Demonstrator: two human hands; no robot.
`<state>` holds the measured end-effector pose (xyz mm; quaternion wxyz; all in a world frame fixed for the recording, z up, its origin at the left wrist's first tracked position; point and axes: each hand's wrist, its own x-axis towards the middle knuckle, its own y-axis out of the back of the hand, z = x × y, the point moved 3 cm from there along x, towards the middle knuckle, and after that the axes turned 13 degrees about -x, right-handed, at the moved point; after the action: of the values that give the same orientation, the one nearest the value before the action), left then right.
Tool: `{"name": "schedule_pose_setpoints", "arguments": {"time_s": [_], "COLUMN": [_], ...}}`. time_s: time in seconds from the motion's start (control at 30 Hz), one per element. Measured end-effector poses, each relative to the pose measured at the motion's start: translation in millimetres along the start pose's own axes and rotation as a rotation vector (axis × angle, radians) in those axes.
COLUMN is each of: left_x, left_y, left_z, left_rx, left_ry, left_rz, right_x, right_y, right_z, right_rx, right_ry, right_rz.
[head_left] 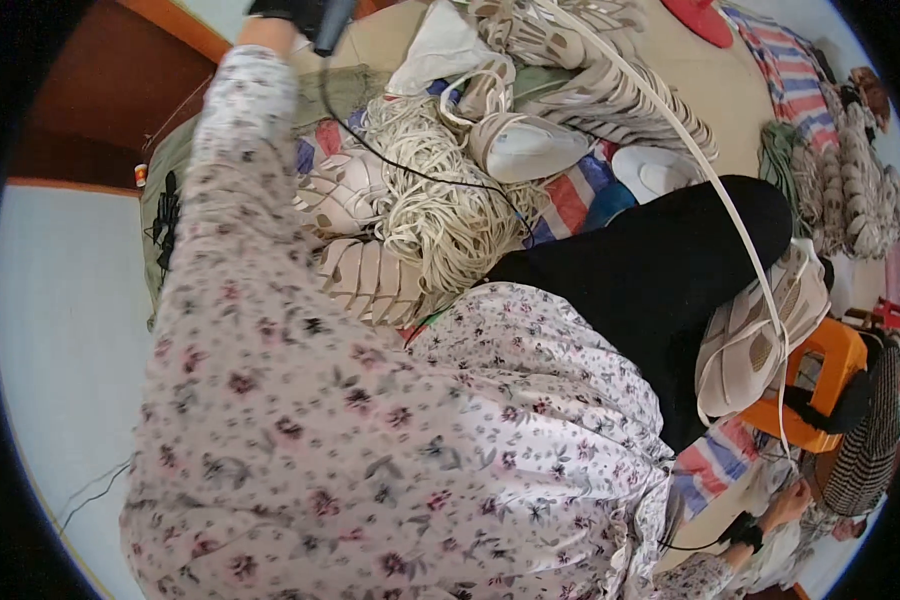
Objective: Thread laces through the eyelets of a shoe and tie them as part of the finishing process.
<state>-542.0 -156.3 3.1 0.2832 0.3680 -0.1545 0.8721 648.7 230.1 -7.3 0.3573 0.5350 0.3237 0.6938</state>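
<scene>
A beige mesh shoe (755,335) rests beside my black-trousered knee at the right. A long cream shoelace (715,180) passes through it, running up across the knee to the top edge and down toward my right hand. My right hand (788,503), with a black wristband, is at the lower right, its fingers closed around the lace's lower end; the fingertips are small and partly hidden. My left arm stretches to the upper left. Only its wrist and black strap with a dark device show, as the hand lies beyond the top edge.
A heap of cream laces (430,190) lies in front of me, among beige shoe uppers (365,280) and a pale shoe (530,148). More shoes (625,105) lie in a row behind. An orange stool (830,380) stands at the right. A black cable (400,165) crosses the heap.
</scene>
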Motion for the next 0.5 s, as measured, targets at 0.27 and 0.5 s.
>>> {"name": "schedule_pose_setpoints", "arguments": {"time_s": [0.27, 0.5], "left_x": [66, -6], "left_y": [91, -7], "left_z": [77, 120], "left_rx": [0.029, 0.267], "left_ry": [0.336, 0.659], "left_rz": [0.189, -0.178], "right_x": [26, 10], "right_y": [27, 43], "right_z": [-65, -184], "right_rx": [0.115, 0.709], "right_ry": [0.000, -0.032], "right_rz": [-0.295, -0.423]}}
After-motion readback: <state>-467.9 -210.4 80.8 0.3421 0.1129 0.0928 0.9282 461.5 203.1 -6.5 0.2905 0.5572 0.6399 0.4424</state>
